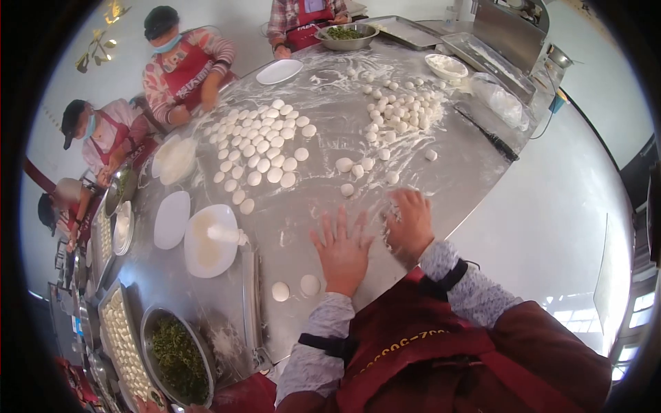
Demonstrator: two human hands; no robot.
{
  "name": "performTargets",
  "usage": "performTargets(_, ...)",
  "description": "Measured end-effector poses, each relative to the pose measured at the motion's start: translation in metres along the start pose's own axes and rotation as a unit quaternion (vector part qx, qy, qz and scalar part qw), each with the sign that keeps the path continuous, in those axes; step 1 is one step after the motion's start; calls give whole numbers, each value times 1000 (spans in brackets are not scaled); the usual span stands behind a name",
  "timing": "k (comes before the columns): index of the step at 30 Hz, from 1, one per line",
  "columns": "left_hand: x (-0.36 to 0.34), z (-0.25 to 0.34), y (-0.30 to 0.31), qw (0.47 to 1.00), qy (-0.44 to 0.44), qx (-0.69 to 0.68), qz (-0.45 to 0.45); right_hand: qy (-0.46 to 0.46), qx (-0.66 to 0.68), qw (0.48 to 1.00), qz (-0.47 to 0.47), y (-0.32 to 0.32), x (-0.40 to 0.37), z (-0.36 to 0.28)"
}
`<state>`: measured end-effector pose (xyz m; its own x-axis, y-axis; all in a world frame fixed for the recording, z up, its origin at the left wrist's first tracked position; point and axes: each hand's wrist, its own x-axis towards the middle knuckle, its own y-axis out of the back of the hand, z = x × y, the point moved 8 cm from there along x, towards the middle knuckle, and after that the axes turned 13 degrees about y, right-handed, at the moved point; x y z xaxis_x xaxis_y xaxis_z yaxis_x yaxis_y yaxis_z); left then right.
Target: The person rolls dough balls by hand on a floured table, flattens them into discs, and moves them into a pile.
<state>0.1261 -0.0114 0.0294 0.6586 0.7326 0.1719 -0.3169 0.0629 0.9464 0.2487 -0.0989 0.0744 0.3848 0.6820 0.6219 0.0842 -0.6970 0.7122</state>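
Observation:
My left hand [342, 255] lies palm down over the steel table [282, 230], its fingers spread and nothing in them. Two flattened dough rounds [310, 285] rest just left of its wrist. Close by on the right, my right hand [411, 226] is bent over a floury patch at the table edge; its fingers are smeared by motion, and whatever lies under them is hidden. Beyond it are several loose dough pieces [347, 189] and a heap of floured dough balls [403, 110]. A large group of flattened dough discs [265, 138] spreads out ahead and to the left.
White plates [172, 219], one holding a white item [224, 234], stand left. A bowl of chopped greens [180, 358] and a tray of dumplings [124, 337] are nearer. A long dark tool [489, 134] lies right. Several co-workers [186, 69] line the far side.

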Motion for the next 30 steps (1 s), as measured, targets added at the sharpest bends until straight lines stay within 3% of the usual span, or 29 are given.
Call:
performTargets(1, 3, 2, 0, 1000, -2, -4, 1, 0, -4, 1000, 1, 0, 6, 12)
performTargets(3, 5, 11, 7, 999, -29, -26, 32, 10, -53, 993, -101, -15, 8, 26)
performTargets(7, 0, -10, 5, 999, -5, -36, 39, 59, -56, 987, -139, -24, 10, 7)
performTargets(9, -7, -34, 3, 999, 34, 5, 25, 53, 154, 981, -109, -40, -8, -13)
performTargets(11, -11, -52, 11, 998, 54, 5, 14, -82, 307, 913, -255, -47, -23, -48)
performTargets(12, -12, -60, 16, 997, 73, 1, 9, -81, 312, 911, -257, -55, -34, -53)
performTargets(14, -14, -67, 22, 997, 82, 9, 10, 74, 288, 943, -153, -54, -44, -76)
performTargets(15, -15, -69, 25, 996, 86, 12, 10, 90, 248, 953, -150, -51, -46, -78)
performTargets(19, -6, -52, 44, 994, 106, -2, 32, 90, 237, 952, -172, -37, -44, -68)
performTargets(22, 6, -12, 71, 992, 58, -76, 81, 42, 275, 945, -169, -26, -42, -47)
performTargets(25, 7, 22, 56, 992, -22, -81, 90, -13, 161, 986, -38, 4, -31, -7)
performTargets(27, 0, 22, 12, 998, -16, -44, 28, -18, 75, 996, -54, 15, -24, 8)
performTargets(28, 6, 23, 6, 998, -24, -49, 32, -18, -7, 998, -65, 19, -16, 17)
performTargets(30, -1, 21, 0, 997, -51, -31, 38, -4, -34, 994, -102, 12, -17, 30)
